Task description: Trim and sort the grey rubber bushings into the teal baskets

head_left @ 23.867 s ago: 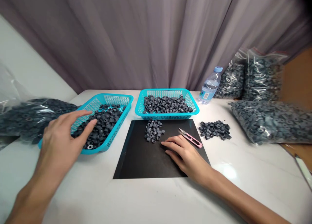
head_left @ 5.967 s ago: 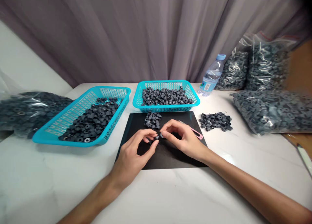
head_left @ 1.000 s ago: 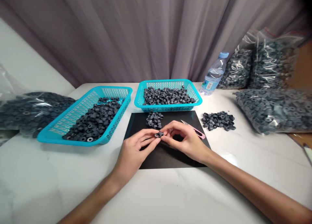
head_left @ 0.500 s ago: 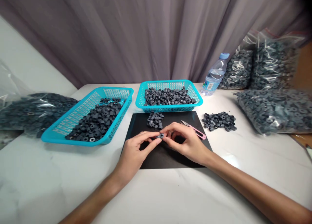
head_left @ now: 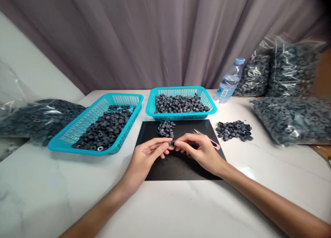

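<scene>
Our left hand (head_left: 147, 154) and right hand (head_left: 203, 151) pinch a half-hidden dark ring (head_left: 173, 144) between fingers, probably steadying it; mat (head_left: 181, 169) beneath them.

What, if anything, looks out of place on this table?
One pale ring stands out among dark pieces near the left basket's front rim. A loose pile lies on the table, right of the black mat, outside any basket.
</scene>
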`<state>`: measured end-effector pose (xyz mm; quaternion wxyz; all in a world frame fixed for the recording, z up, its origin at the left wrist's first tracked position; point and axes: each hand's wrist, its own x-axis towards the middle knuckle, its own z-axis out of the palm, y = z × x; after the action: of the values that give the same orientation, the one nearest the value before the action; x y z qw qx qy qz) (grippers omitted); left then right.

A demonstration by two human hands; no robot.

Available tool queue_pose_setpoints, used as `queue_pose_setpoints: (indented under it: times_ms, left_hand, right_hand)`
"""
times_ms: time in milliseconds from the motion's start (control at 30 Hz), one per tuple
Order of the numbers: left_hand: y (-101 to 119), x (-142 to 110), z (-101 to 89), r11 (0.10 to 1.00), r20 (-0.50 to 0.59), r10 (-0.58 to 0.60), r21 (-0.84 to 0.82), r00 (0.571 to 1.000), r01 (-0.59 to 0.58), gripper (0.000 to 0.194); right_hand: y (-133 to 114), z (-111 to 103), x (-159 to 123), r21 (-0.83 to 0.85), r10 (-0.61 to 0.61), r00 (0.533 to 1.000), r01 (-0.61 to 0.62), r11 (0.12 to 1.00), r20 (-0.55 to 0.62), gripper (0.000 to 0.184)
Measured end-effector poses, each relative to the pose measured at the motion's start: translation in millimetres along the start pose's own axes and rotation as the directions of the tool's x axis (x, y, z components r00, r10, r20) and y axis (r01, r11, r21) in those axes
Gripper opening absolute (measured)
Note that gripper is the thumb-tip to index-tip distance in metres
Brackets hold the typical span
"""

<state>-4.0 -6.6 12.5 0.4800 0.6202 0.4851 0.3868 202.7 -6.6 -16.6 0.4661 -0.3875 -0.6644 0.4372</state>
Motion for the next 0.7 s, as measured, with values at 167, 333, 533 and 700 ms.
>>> queue_pose_setpoints:
  times_ms: [167,333,533,700]
  left_hand:
    - [-2,-1,0.3,0.999,-0.018,-0.049,-0.021,0.999,0.048,0.031]
    - [-1,-3,1.0,0.995,-0.008,-0.078,-0.062,0.997,0.077,0.044]
    - [-4,-6,3.5,0.996,0.043,0.029,0.077,0.999,-0.032,0.026]
    - [13,-2,-23.3,0.87,-0.157,0.324,0.438,0.933,-0.228,0.017]
  right_hand:
    - [-4,0,1,-0.02,0.021,1.0,-0.021,1.0,-0.008,0.027]
    - [-3,0,1,-0.088,-0.026,1.0,0.025,0.996,-0.004,0.027]
    - [-1,2,-1,-0.139,-0.114,0.993,0.117,0.983,0.028,0.02]
    - [-1,4,0,-0.298,-0.143,0.989,0.124,0.947,-0.043,0.022]
